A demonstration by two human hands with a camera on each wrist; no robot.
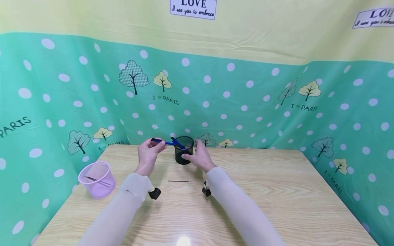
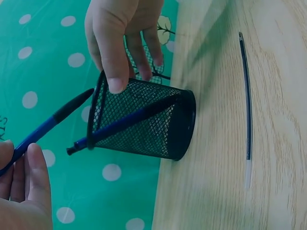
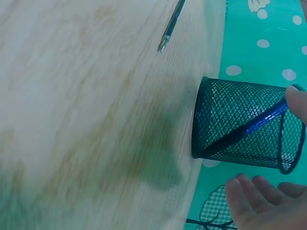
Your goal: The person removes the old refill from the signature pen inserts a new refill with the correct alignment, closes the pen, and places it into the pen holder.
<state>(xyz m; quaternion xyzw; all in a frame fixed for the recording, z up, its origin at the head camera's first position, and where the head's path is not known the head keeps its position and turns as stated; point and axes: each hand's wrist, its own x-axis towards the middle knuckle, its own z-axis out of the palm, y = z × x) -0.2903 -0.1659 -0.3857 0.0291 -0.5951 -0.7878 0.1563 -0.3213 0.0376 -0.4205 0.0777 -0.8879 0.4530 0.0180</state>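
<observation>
My left hand (image 1: 147,154) pinches a blue pen (image 2: 42,130) between thumb and fingers. The pen's black grip end points at the rim of a black mesh pen cup (image 1: 183,159). Inside the cup leans a second blue pen (image 3: 263,120), black end at the bottom, its other end past the rim. My right hand (image 1: 200,156) holds the cup at its near right side. Its thumb lies at the rim, the other fingers along the far side. A thin dark pen refill (image 2: 246,103) with a pale end lies on the table, nearer me than the cup.
A lilac wastebasket-shaped mesh bin (image 1: 100,194) stands at the table's left edge, with thin dark sticks in it. A polka-dot curtain (image 1: 212,80) hangs behind and beside the wooden table (image 1: 277,191). Black wrist cameras (image 1: 155,193) sit under both cuffs.
</observation>
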